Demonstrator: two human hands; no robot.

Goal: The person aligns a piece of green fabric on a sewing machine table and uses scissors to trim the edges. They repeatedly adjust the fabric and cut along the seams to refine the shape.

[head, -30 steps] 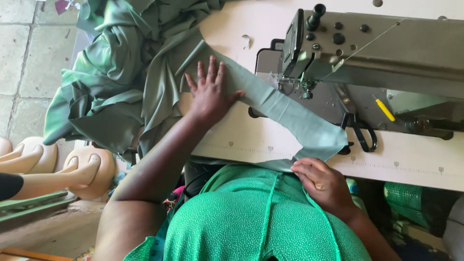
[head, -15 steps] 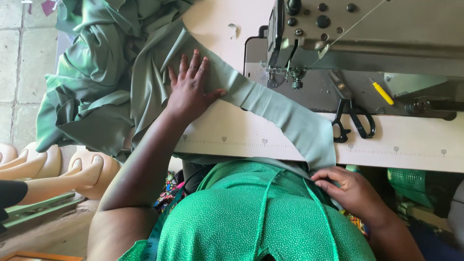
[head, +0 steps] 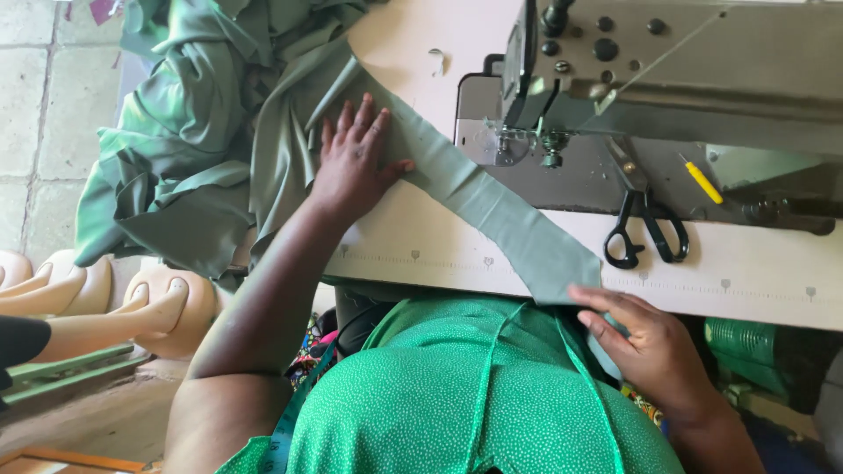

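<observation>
Right hand: fingers curled, pinching the near end of a long sage-green woven fabric strip at the table's front edge. Strip: flat, smooth, running diagonally across the pale wooden sewing table. Left hand: fingers spread flat, pressing the strip's far part. Beyond: black-handled scissors, grey sewing machine.

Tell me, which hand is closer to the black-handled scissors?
The right hand, just below and beside the scissors at the table edge, gripping the green strip. The left hand presses fabric far across.
</observation>
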